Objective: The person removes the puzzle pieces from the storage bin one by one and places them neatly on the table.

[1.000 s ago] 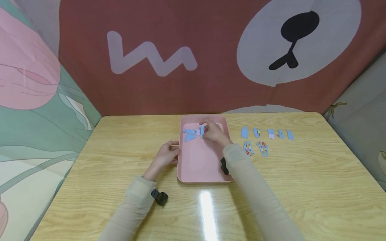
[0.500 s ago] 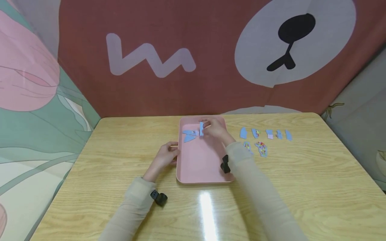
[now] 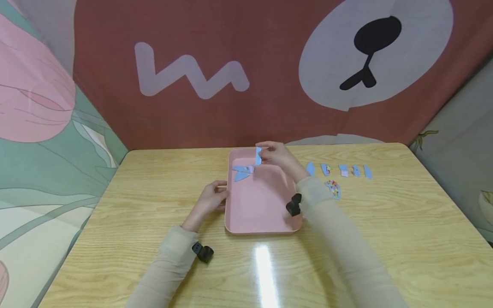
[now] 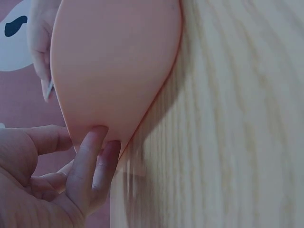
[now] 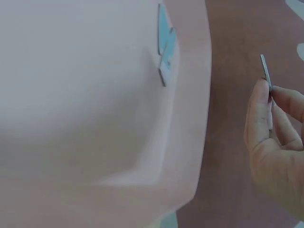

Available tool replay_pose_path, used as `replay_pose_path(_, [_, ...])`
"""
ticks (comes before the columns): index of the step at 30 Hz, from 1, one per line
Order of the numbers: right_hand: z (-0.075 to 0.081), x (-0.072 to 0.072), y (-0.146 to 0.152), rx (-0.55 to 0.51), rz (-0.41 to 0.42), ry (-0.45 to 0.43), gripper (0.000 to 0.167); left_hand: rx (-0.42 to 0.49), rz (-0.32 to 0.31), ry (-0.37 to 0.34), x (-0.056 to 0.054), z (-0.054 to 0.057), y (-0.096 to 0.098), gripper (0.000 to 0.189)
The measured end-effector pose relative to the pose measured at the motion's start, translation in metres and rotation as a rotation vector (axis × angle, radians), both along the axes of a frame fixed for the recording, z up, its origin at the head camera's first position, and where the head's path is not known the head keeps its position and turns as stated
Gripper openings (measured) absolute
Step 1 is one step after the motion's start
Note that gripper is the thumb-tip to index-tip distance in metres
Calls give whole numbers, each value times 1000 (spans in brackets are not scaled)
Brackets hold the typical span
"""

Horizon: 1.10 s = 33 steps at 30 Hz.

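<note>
My right hand (image 3: 280, 156) pinches a flat blue puzzle piece (image 3: 258, 156) between thumb and fingers, near the far rim of a pink tray (image 3: 262, 205). In the right wrist view the held piece (image 5: 266, 71) stands nearly edge-on. My left hand (image 3: 211, 197) touches the outside of the tray's left wall. In the left wrist view its fingertips (image 4: 97, 135) rest against that wall, fairly straight. Joined blue puzzle pieces (image 3: 242, 172), with a small pink patch, lie in the tray's far left part; they also show as blue pieces (image 5: 166, 47) in the right wrist view.
Right of the tray, on the wooden table (image 3: 385, 231), several blue pieces lie in a row, among them a plain one (image 3: 367, 171) and one with a pink patch (image 3: 343, 170). Nearer lies a multicoloured piece (image 3: 333, 189). A brown patterned curtain (image 3: 192, 124) hangs behind.
My right hand has lifted the blue piece away from the joined pieces, toward the tray's far rim. The right sleeve now covers one multicoloured piece. My left hand has stayed at the tray's side.
</note>
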State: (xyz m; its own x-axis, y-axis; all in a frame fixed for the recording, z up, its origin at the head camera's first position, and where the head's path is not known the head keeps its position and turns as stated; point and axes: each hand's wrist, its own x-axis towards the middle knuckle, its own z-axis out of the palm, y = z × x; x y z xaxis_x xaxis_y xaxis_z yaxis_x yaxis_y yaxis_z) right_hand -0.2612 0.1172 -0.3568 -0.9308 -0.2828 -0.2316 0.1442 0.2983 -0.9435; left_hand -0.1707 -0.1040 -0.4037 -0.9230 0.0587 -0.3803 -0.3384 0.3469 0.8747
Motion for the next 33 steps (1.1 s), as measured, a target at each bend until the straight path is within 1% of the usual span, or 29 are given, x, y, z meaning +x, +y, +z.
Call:
replay_pose_path(3, [5,1,7,3,-4,-11,43,-4,-2,-1,0,0,0,45])
replay_pose_path(8, [8,2,27,-5,6,-11,42,-5,-3,-2,1,0,0,45])
replay_pose_path(11, [7,2,40,-16,14,0,43,-3,-3,-2,1,0,0,45])
replay_pose_path(14, [5,2,54,-36,17,-9,44,-2,-4,-5,0,0,0,45])
replay_pose_path(20, [1,3,81,-12,25,-21,46,-5,0,-3,0,-1,0,46])
replay_pose_path(23, [-1,5,94,-6,12,-25,47,-3,8,-6,0,-1,1,46])
replay_pose_path(27, [-2,9,112,-12,10,-35,51,-9,7,-11,0,-2,1,46])
replay_pose_path(33, [-4,15,138,-18,30,-50,54,-12,2,-12,-1,-2,0,46])
